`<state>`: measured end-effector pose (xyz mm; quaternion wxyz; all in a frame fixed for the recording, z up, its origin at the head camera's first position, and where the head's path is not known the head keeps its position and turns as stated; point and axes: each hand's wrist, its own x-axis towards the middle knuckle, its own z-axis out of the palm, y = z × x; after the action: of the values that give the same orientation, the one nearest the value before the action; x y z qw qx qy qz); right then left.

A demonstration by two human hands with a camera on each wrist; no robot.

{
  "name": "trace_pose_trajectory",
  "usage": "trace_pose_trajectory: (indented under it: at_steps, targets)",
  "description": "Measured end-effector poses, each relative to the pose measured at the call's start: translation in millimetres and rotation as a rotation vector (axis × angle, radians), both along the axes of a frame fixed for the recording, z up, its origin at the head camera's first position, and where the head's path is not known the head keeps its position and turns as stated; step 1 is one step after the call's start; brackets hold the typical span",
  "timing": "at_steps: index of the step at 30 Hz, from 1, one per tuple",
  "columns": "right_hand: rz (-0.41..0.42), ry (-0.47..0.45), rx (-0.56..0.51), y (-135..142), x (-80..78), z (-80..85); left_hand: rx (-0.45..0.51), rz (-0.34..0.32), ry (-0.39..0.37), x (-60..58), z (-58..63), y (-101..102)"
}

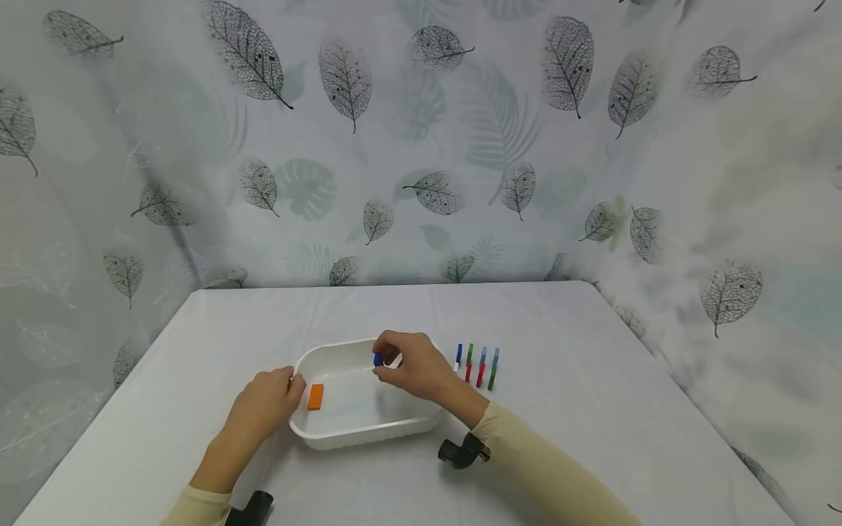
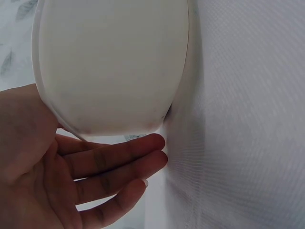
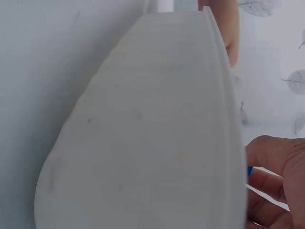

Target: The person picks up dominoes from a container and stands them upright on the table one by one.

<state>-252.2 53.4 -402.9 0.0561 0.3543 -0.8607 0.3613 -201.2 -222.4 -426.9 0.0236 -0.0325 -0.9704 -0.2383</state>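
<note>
A white plastic tray with rounded corners sits on the table. My left hand grips its left rim; in the left wrist view the hand's lower fingers extend loosely beneath the tray's end. Inside the tray at the left lies an orange rectangular block. Over the tray's right part, my right hand pinches a small blue piece between thumb and fingers. The right wrist view shows mostly the tray's outer wall, with only a sliver of the blue piece visible.
Right of the tray, several short coloured sticks in blue, green, red and white lie in a row of end-to-end pairs. The white-covered table meets a leaf-patterned curtain at the back and sides.
</note>
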Motion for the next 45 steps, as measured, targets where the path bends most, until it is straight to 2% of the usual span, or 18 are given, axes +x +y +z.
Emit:
trace_pose_trajectory:
  at_steps: [4,13,25,31,45]
  targets:
    - [-0.012,0.017,-0.075,18,2.0,2.9,-0.002,-0.003,0.006,0.9,-0.7,0]
    - [-0.067,0.076,-0.141,53,1.3,8.9,-0.010,-0.004,0.021,1.6,0.6,1]
    - [-0.209,0.061,-0.158,90,1.4,14.1,-0.011,-0.004,0.024,-0.4,0.1,-1]
    - [-0.251,0.094,-0.165,109,1.7,13.1,-0.011,-0.010,0.029,-0.1,0.8,-1]
    - [-0.378,0.064,-0.136,147,2.4,7.5,-0.003,-0.010,0.034,1.4,2.2,0]
